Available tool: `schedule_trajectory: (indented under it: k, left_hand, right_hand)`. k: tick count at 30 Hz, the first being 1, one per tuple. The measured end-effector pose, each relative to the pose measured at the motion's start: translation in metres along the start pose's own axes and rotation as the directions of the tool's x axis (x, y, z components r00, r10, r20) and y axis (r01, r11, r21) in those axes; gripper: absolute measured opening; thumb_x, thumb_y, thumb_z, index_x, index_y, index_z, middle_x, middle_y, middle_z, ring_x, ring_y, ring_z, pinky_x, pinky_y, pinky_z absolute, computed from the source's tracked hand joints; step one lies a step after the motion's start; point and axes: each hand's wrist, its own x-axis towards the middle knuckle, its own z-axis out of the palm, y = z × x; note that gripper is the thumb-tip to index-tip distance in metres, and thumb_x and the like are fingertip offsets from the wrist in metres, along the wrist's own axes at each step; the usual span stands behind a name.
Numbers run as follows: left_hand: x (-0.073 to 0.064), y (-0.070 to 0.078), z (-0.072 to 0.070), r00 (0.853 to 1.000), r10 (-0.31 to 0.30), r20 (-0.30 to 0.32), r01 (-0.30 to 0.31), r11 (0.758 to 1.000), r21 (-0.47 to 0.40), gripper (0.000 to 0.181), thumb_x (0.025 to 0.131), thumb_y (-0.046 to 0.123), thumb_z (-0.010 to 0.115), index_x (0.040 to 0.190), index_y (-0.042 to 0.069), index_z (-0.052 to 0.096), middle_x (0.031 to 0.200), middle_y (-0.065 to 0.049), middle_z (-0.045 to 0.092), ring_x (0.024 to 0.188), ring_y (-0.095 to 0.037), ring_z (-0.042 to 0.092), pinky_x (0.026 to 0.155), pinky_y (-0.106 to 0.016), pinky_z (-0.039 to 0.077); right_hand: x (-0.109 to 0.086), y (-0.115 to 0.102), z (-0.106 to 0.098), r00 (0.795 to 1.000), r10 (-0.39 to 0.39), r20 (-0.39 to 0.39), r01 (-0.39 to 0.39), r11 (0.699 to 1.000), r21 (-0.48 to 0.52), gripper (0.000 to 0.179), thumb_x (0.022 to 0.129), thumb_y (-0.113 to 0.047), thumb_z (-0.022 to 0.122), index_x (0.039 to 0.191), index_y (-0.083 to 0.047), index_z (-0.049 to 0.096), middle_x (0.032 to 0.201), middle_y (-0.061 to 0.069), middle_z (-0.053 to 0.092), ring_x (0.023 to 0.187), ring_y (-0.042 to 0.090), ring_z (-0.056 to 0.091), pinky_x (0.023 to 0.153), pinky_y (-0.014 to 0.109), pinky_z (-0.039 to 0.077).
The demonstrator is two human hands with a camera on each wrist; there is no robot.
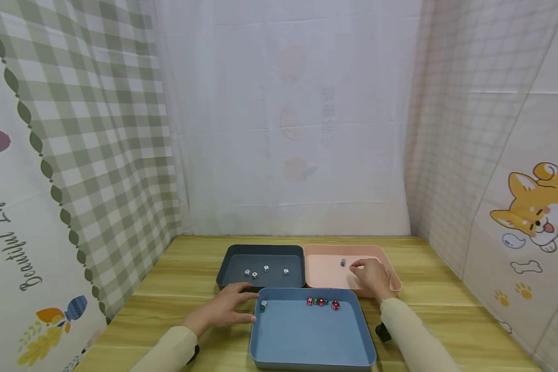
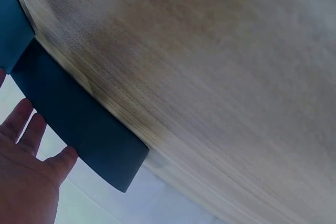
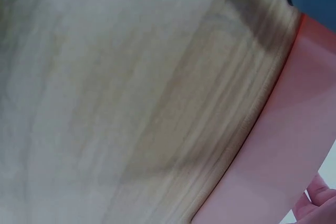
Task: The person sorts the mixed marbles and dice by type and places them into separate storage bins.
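Observation:
My left hand [image 1: 228, 307] is at the left rim of the blue tray [image 1: 313, 341], its fingers spread and loosely bent, with no object visible in its grasp. My right hand [image 1: 372, 274] reaches over the pink tray [image 1: 316, 276], fingertips close together and bent. Whether anything sits between them cannot be made out. Just left of those fingertips lies a small blue die [image 1: 342, 262]. In the blue tray, red dice [image 1: 336, 305] and green dice lie along the far side, and dark green dice [image 1: 263, 305] lie in the far left corner.
A dark tray [image 1: 260, 250] holding several white dice [image 1: 266, 268] stands at the back left, touching the pink one. All three trays rest on a wooden table [image 1: 195, 258]. Curtains [image 1: 288, 217] enclose the back and both sides.

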Motion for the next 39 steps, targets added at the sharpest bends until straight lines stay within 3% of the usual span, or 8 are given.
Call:
schedule_trajectory:
  k: [12, 17, 29, 39]
  left_hand:
    - [0.000, 0.002, 0.000, 1.000, 0.018, -0.014, -0.017, 0.999, 0.027, 0.065, 0.090, 0.058, 0.065, 0.139, 0.017, 0.059, 0.148, -0.018, 0.043, 0.137, -0.039, 0.039, 0.109, -0.060, 0.030]
    - [0.000, 0.001, 0.002, 1.000, 0.018, -0.021, -0.017, 0.999, 0.032, 0.064, 0.089, 0.057, 0.066, 0.139, 0.017, 0.060, 0.148, -0.018, 0.043, 0.136, -0.038, 0.039, 0.110, -0.060, 0.030]
    - [0.001, 0.003, 0.000, 0.999, 0.028, -0.027, -0.028, 0.999, 0.022, 0.064, 0.089, 0.054, 0.067, 0.138, 0.015, 0.060, 0.147, -0.020, 0.043, 0.136, -0.040, 0.039, 0.109, -0.062, 0.029]
    - [0.000, 0.003, -0.001, 1.000, -0.012, 0.003, 0.012, 1.000, -0.002, 0.065, 0.090, 0.057, 0.065, 0.141, 0.017, 0.058, 0.150, -0.017, 0.040, 0.138, -0.040, 0.036, 0.109, -0.063, 0.029]
  right_hand:
    - [0.002, -0.001, 0.003, 1.000, 0.009, 0.028, -0.009, 1.000, 0.015, 0.026, 0.096, -0.023, 0.065, 0.110, -0.004, 0.075, 0.118, 0.019, 0.068, 0.114, 0.043, 0.055, 0.093, 0.066, 0.030]
    - [0.002, 0.002, 0.003, 0.999, 0.013, 0.038, -0.013, 1.000, -0.001, 0.033, 0.098, -0.024, 0.061, 0.122, -0.003, 0.070, 0.127, 0.020, 0.063, 0.120, 0.044, 0.052, 0.093, 0.065, 0.033]
    - [0.003, 0.002, -0.002, 0.999, -0.005, 0.036, 0.005, 1.000, 0.003, 0.030, 0.099, -0.022, 0.061, 0.119, -0.002, 0.071, 0.128, 0.021, 0.063, 0.121, 0.045, 0.052, 0.091, 0.061, 0.036]
    - [0.002, 0.000, -0.007, 0.998, -0.013, 0.067, 0.011, 1.000, 0.023, 0.031, 0.099, -0.025, 0.061, 0.120, -0.003, 0.071, 0.130, 0.022, 0.061, 0.119, 0.043, 0.056, 0.091, 0.057, 0.048]
